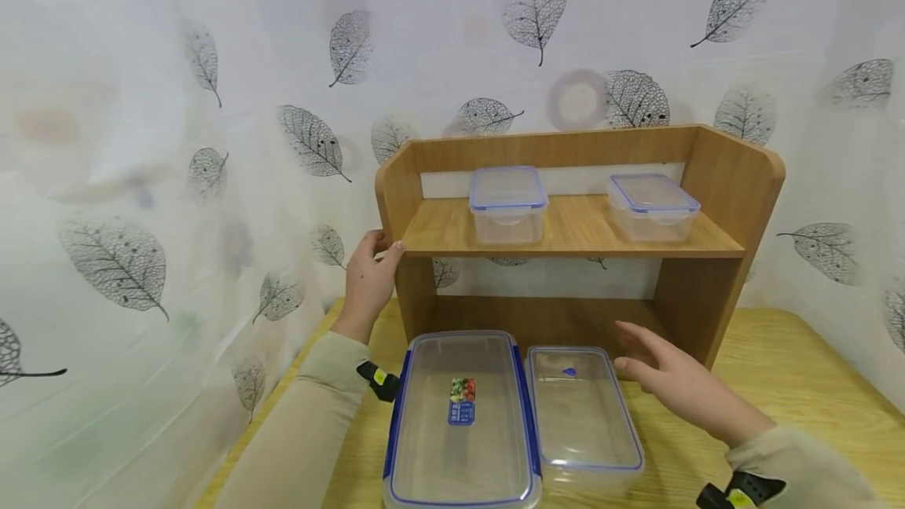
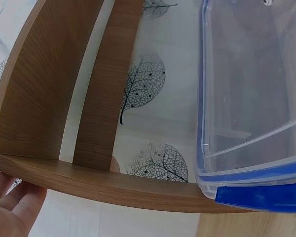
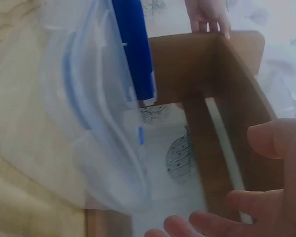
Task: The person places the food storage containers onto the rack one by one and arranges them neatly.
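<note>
At the left side panel of a two-tier wooden desk shelf [image 1: 721, 210], my left hand [image 1: 371, 277] grips the front edge, thumb at the front and fingers along the outer face. My right hand [image 1: 672, 375] hangs with its fingers spread and nothing in them, in front of the lower right opening. Just left of it stands a clear food container [image 1: 587, 419] with a blue-rimmed lid. Beside that is a larger clear food container [image 1: 488, 454] with blue side clips and a fruit label, near my left wrist.
Two small clear lidded containers, a left one [image 1: 507, 203] and a right one [image 1: 654, 206], sit on the upper board. The shelf stands on a wood-grain table [image 1: 799, 368]. Behind it hangs a pale leaf-patterned curtain [image 1: 452, 38].
</note>
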Demonstrator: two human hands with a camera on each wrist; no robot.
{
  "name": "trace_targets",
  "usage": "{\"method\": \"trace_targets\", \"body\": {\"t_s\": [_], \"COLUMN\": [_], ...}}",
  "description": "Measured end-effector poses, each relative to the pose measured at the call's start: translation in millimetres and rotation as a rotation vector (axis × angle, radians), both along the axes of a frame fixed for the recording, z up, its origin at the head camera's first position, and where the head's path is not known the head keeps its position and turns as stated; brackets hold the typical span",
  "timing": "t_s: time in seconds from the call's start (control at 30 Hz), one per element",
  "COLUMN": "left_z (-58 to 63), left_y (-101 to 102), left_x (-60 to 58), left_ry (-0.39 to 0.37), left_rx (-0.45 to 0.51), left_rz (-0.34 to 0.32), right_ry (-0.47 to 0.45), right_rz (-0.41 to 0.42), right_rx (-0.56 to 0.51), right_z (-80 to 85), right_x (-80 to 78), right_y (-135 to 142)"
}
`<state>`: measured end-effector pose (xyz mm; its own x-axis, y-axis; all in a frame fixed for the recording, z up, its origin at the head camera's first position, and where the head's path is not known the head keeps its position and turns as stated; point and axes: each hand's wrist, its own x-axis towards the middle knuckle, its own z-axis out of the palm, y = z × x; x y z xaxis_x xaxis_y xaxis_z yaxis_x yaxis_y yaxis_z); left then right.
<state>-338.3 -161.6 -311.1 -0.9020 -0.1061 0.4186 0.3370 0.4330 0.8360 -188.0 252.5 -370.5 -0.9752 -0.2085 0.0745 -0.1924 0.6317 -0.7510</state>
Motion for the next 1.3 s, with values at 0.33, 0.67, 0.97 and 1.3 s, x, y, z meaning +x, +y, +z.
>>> {"method": "trace_targets", "body": {"t_s": [0.33, 0.67, 0.97, 1.3], "left_z": [0.3, 1.5, 0.7, 2.0], "left_y": [0, 1, 0, 0], "left_x": [0.7, 1.1, -0.2, 0.8], "left_ry": [-0.006, 0.008, 0.010, -0.003], "left_rx": [-0.008, -0.014, -0.021, -0.016], "left_rz": [0.011, 0.007, 0.012, 0.005], "right_ry": [-0.242, -0.351, -0.415, -0.464], "right_rz": [-0.016, 0.094, 0.240, 0.236], "right_rx": [-0.236, -0.416, -0.600, -0.585], "right_z": [-34.3, -63.8, -74.9, -75.2], "right_x": [-0.5, 9.9, 8.1, 7.5], "right_y": [16, 25, 23, 18]}}
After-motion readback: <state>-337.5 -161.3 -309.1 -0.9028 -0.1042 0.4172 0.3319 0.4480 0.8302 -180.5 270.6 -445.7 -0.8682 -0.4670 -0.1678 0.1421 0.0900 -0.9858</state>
